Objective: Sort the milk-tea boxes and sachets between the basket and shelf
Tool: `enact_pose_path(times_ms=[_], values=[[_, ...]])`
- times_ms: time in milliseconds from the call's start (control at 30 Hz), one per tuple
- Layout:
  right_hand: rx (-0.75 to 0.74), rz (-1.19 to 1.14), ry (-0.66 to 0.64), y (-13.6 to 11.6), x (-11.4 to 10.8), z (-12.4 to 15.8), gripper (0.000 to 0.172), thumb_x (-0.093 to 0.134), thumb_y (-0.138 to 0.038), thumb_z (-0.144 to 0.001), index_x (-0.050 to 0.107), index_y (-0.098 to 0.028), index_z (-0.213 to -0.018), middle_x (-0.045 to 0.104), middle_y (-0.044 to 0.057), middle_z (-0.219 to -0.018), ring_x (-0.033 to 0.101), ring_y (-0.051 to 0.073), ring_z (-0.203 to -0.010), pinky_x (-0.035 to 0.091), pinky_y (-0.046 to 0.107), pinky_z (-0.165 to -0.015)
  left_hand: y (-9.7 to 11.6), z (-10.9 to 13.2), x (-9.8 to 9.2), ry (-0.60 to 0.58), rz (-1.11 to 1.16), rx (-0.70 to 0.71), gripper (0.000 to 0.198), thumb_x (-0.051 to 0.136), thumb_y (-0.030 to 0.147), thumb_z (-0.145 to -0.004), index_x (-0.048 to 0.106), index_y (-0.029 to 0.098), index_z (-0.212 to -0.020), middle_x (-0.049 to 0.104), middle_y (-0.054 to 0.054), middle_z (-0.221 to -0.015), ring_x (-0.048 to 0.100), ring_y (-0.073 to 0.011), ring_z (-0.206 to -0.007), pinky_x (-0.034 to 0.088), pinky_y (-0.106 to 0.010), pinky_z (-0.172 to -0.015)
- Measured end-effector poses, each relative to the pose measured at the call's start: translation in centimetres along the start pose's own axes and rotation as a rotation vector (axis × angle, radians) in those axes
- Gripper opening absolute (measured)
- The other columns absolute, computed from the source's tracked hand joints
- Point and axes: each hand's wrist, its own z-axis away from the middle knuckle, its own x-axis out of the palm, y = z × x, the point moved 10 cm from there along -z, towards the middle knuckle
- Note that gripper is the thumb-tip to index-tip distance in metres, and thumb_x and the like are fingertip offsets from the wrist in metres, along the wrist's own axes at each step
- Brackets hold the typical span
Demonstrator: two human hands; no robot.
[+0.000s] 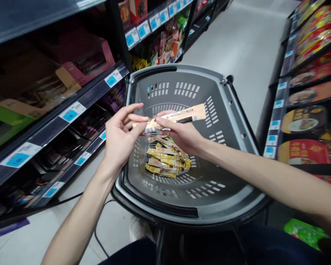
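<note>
Above a grey shopping basket (217,77), both of my hands are on a long, slim snack packet (194,112) in beige wrapping with dark print. My left hand (124,134) pinches its left end between thumb and fingers. Closed round the packet nearer its middle is my right hand (182,134), the thumb lying on top; the far end sticks out to the right. Below, on the basket's floor, several yellow and beige snack packets (168,162) lie in a stack. My right hand partly covers the stack's upper edge.
Shelves (91,92) with price tags and boxed snacks run close along the left. At right, another shelf (278,95) holds bags and round packaged bowls. A pale aisle floor (237,40) stretches ahead. A green packet (306,232) lies low at right; a thin cable (96,235) crosses the floor.
</note>
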Motion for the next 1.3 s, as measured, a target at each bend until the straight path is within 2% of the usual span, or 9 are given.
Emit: enact_pose_path(times_ms=[133,233,467,667,833,967,1100,1200,1300], values=[[0.003,-0.077,0.07,0.2,-0.6,-0.1,0.035,0.092,-0.035,-0.067,0.07,-0.023,-0.091,0.073,0.001,-0.1,0.066,0.018,-0.102,0.054,0.035,-0.095,-0.1,-0.2,-0.2,0.022,0.002,0.015,0.039,0.068,0.031,-0.084,0.057,0.024,-0.121,0.071,-0.006,-0.112,0.07,-0.0202,-0.102,0.062,-0.032,-0.081],[-0.009,-0.098,0.076,0.0,-0.8,-0.2,0.034,0.091,-0.034,-0.069,0.07,-0.023,-0.092,0.074,0.002,-0.106,0.065,0.019,-0.109,0.052,0.036,-0.1,-0.5,-0.5,-0.5,0.041,0.032,0.0,0.029,0.067,0.029,-0.085,0.058,0.023,-0.112,0.07,-0.006,-0.111,0.068,-0.0205,-0.105,0.06,-0.033,-0.087],[-0.002,-0.082,0.083,0.0,-1.1,-0.3,0.034,0.091,-0.036,-0.069,0.069,-0.023,-0.091,0.074,0.002,-0.109,0.064,0.02,-0.113,0.051,0.039,-0.104,-0.6,-0.5,-0.8,0.054,0.017,-0.013,0.021,0.067,0.029,-0.086,0.056,0.024,-0.104,0.068,-0.003,-0.101,0.067,-0.0174,-0.097,0.058,-0.029,-0.083],[-0.011,-0.113,0.075,0.0,-1.2,-0.2,0.03,0.092,-0.034,-0.07,0.072,-0.024,-0.089,0.074,0.0,-0.105,0.065,0.018,-0.112,0.051,0.037,-0.104,-0.9,-0.5,-0.8,0.053,0.057,-0.023,0.032,0.071,0.032,-0.084,0.051,0.025,-0.108,0.068,-0.001,-0.092,0.069,-0.016,-0.087,0.057,-0.029,-0.079],[-0.018,-0.096,0.083,0.0,-1.2,-0.2,0.028,0.09,-0.035,-0.071,0.073,-0.023,-0.09,0.074,0.0,-0.106,0.064,0.018,-0.113,0.051,0.036,-0.104,-1.1,-0.7,-1.1,0.096,0.072,0.0,0.033,0.073,0.028,-0.08,0.05,0.023,-0.104,0.067,0.001,-0.084,0.07,-0.0148,-0.08,0.058,-0.027,-0.075],[0.037,-0.118,0.085,0.6,-1.1,-0.2,0.028,0.09,-0.037,-0.073,0.073,-0.021,-0.089,0.074,0.002,-0.104,0.065,0.017,-0.103,0.055,0.034,-0.097,-1.1,-0.8,-1.4,0.12,0.088,0.002,0.032,0.073,0.023,-0.077,0.05,0.023,-0.099,0.068,0.002,-0.082,0.07,-0.0142,-0.078,0.058,-0.026,-0.073],[0.159,-0.129,0.036,1.7,-0.5,-0.1,0.031,0.088,-0.041,-0.075,0.073,-0.019,-0.091,0.074,0.003,-0.098,0.065,0.014,-0.085,0.059,0.03,-0.081,-1.1,-0.7,-1.7,0.148,0.075,-0.001,0.03,0.073,0.021,-0.076,0.049,0.022,-0.095,0.068,0.003,-0.08,0.069,-0.013,-0.073,0.057,-0.025,-0.07],[0.204,-0.127,0.035,1.9,-0.5,-0.1,0.03,0.088,-0.039,-0.076,0.072,-0.018,-0.09,0.071,0.001,-0.086,0.059,0.009,-0.065,0.057,0.023,-0.063,-1.1,-0.7,-1.8,0.151,0.049,0.013,0.03,0.072,0.022,-0.077,0.048,0.022,-0.095,0.068,0.003,-0.079,0.069,-0.0126,-0.071,0.058,-0.025,-0.069],[0.209,-0.133,0.061,1.6,-0.6,-0.1,0.028,0.088,-0.035,-0.077,0.071,-0.017,-0.089,0.068,-0.001,-0.08,0.054,0.007,-0.058,0.053,0.019,-0.055,-1.0,-0.8,-1.7,0.14,0.031,0.051,0.03,0.072,0.023,-0.079,0.047,0.023,-0.096,0.068,0.002,-0.081,0.07,-0.0131,-0.074,0.059,-0.026,-0.071]])
